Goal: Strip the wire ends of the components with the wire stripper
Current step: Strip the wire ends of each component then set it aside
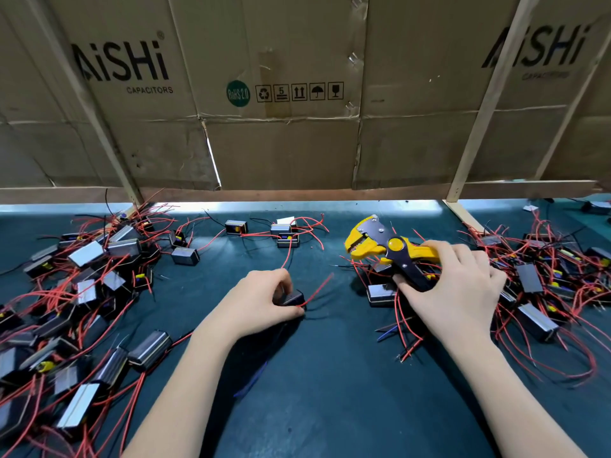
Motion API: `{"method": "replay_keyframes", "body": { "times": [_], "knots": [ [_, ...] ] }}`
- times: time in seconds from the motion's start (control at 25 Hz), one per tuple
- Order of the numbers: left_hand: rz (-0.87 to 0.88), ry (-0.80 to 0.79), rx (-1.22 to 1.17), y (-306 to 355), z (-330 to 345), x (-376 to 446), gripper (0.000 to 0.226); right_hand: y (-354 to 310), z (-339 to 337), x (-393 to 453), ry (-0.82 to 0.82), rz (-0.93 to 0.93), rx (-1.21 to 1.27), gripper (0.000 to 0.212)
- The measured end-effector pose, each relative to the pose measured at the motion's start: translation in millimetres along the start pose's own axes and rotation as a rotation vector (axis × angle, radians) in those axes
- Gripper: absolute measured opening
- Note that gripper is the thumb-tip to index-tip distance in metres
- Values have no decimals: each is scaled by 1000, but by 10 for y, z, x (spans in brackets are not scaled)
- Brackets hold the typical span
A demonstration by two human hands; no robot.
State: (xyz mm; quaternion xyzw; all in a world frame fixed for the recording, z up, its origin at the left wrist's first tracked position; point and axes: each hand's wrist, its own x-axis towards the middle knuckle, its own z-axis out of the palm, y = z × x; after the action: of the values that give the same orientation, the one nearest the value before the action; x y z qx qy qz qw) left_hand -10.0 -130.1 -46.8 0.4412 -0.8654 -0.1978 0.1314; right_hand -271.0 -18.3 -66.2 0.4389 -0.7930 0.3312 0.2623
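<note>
A: Step in hand, as it can be judged: a fresh component (pixel 291 298) has been taken up, and the wire stripper (pixel 390 251) is being laid hold of, so the stripping of this piece is not yet begun.

B: How is each grip set?

A: The left hand (pixel 264 300) is curled round the small dark component near the middle of the surface (pixel 330 375), with thumb and fingers closed on its body. A red wire (pixel 319 289) is seen rising from it toward the far right. The right hand (pixel 459 289) is laid over the stripper's handles, fingers spread and only partly bent; the yellow handle is touched by the fingertips, the black one is pressed by the thumb. A firm hold cannot yet be claimed.

B: And the stripper itself?

A: It is rested on the pile of components (pixel 542 285) by the right edge, its yellow head turned toward the far-left, well apart from the red wire. Another pile (pixel 82 292) is spread along the left edge.

B: What is called for next?

A: Probably the handles must be gripped properly and the tool lifted clear of the tangled leads. The free end of the red wire would then be fed between the blades. Snagging of neighbouring wires is to be guarded against.
</note>
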Motion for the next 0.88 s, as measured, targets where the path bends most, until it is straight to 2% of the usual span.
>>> {"method": "replay_keyframes", "body": {
  "times": [0.08, 0.12, 0.16, 0.2, 0.24, 0.28, 0.32, 0.36, 0.48, 0.56, 0.64, 0.72, 0.8, 0.88],
  "knots": [
    [-51, 141, -126, 91, 78, 25, 31, -1, -13, 21, 7, 42, 21, 57],
    [-52, 179, -332, 175, 135, 34, 34, 7, -30, 35, 16, 61, 31, 57],
    [-25, 119, -634, 285, 182, 29, 46, 15, -48, 51, 25, 83, 45, 58],
    [37, -26, -917, 386, 244, 25, 64, 30, -69, 66, 33, 111, 62, 58],
    [88, -142, -1043, 437, 315, 24, 79, 46, -85, 79, 40, 144, 82, 59],
    [125, -201, -1020, 467, 349, 24, 86, 63, -100, 93, 49, 178, 107, 59],
    [154, -204, -944, 454, 345, 32, 84, 78, -114, 111, 63, 211, 137, 59],
    [155, -143, -852, 392, 304, 48, 73, 86, -126, 127, 80, 243, 170, 59],
    [51, 286, -711, 84, 67, 110, 35, 100, -153, 148, 133, 326, 333, 62],
    [-94, 623, -522, -221, -124, 110, 27, 88, -168, 150, 165, 345, 512, 61],
    [-262, 840, -276, -551, -254, 78, 30, 51, -188, 144, 174, 312, 649, 55],
    [-365, 837, -180, -782, -295, 71, 40, 3, -200, 125, 186, 234, 691, 50],
    [-421, 618, -81, -878, -249, 114, 55, -14, -201, 104, 202, 167, 686, 48],
    [-480, 393, 122, -899, -170, 125, 66, -13, -203, 93, 212, 116, 679, 48]
  ]
}}
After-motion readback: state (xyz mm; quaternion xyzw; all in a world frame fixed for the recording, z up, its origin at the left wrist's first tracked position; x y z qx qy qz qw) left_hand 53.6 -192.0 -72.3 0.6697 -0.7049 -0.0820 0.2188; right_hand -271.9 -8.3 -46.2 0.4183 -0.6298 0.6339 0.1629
